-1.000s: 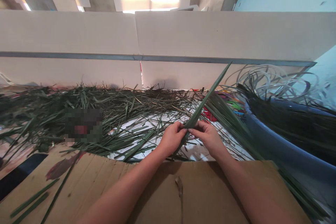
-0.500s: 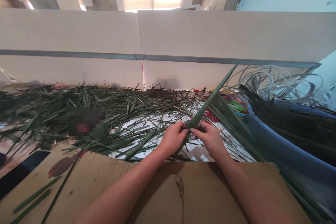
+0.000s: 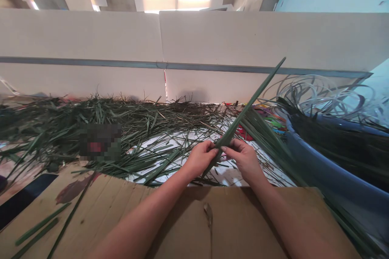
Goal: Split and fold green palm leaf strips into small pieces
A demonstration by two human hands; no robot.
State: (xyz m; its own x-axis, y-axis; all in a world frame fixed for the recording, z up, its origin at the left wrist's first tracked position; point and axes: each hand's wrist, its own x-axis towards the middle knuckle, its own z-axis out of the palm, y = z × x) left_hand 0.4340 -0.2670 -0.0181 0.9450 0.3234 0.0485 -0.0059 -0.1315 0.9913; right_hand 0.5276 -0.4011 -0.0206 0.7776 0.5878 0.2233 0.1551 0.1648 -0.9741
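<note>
Near the middle, my left hand (image 3: 200, 157) pinches a long green leaf (image 3: 249, 105) between thumb and fingers. The leaf slants up to the right and ends in a narrow tip in front of the white panel. Close beside it, my right hand (image 3: 243, 157) is closed on the same leaf, its thumb and fingertips together at the leaf's edge. A shorter lower part of the leaf points down under my left hand.
Cardboard (image 3: 182, 218) lies under my forearms, with cut green strips (image 3: 42, 223) at its left. Behind is a heap of green leaves (image 3: 133, 117). At right stand a blue tub (image 3: 322, 149) holding dark leaves and coils of pale strapping (image 3: 328, 93). A white panel (image 3: 243, 40) runs across the back.
The leaf's tip has swung up and to the right, and the leaf looks narrower. Both hands have stayed nearly in place, still holding it.
</note>
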